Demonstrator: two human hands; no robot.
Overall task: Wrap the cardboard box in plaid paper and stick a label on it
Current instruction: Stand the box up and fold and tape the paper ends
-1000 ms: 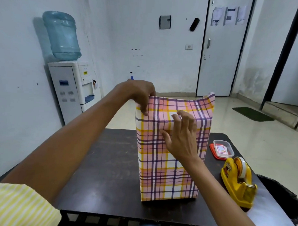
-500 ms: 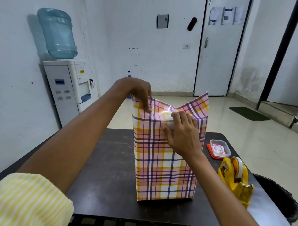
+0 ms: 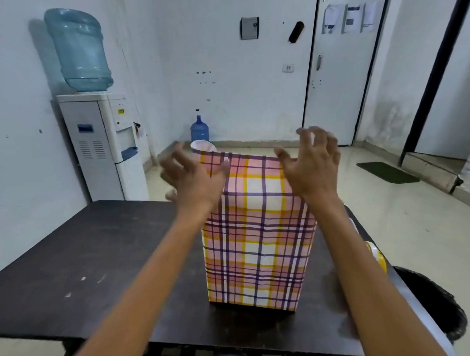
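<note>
Standing upright on the dark table (image 3: 90, 252), the box (image 3: 257, 259) is covered in plaid paper (image 3: 253, 173), which rises loose above its top. The person's left hand (image 3: 193, 176) and right hand (image 3: 312, 165) hover at the paper's upper corners, fingers spread and loosely bent, gripping nothing. Whether the thumbs touch the paper I cannot tell through the blur. A water cooler (image 3: 103, 145) stands by the wall.

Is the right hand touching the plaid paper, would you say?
Cannot tell. In the head view the thumb of the right hand overlaps the top edge of the plaid paper, but blur hides contact.
</note>
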